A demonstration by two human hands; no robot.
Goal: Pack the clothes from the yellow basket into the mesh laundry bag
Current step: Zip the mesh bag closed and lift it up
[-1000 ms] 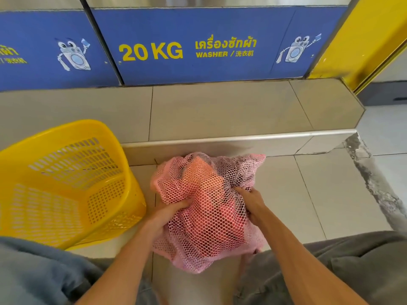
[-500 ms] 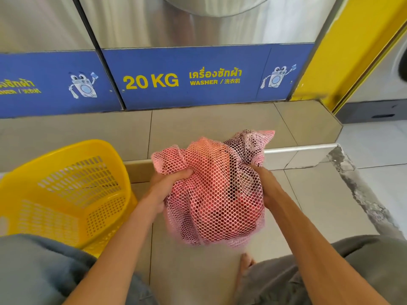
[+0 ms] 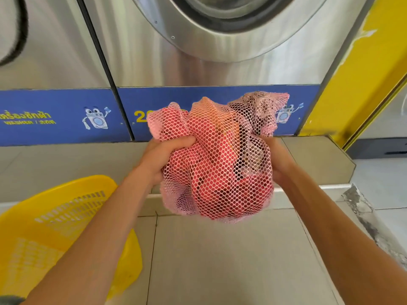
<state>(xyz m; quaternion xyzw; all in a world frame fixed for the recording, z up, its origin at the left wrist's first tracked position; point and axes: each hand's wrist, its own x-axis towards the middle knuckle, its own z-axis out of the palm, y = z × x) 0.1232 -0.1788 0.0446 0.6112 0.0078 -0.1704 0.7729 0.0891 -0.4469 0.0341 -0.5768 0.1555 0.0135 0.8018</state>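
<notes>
The pink mesh laundry bag (image 3: 217, 164) hangs in the air in front of me, bulging with red, orange and dark clothes that show through the net. My left hand (image 3: 164, 154) grips its left side and my right hand (image 3: 278, 159) grips its right side; part of each hand is hidden by the mesh. The bag's loose top flares up toward the blue panel. The yellow basket (image 3: 55, 219) lies tipped on the floor at lower left, and no clothes show inside it.
A steel washing machine with a round door (image 3: 231, 25) stands straight ahead above a blue "20 KG" panel (image 3: 220, 95). A tiled step (image 3: 319, 159) runs under it. A yellow pillar (image 3: 361, 84) rises at right. Beige floor tiles (image 3: 220, 260) lie below.
Both hands have lifted the bag off the floor and up toward the washer. My view has tilted upward, bringing the washer door into sight.
</notes>
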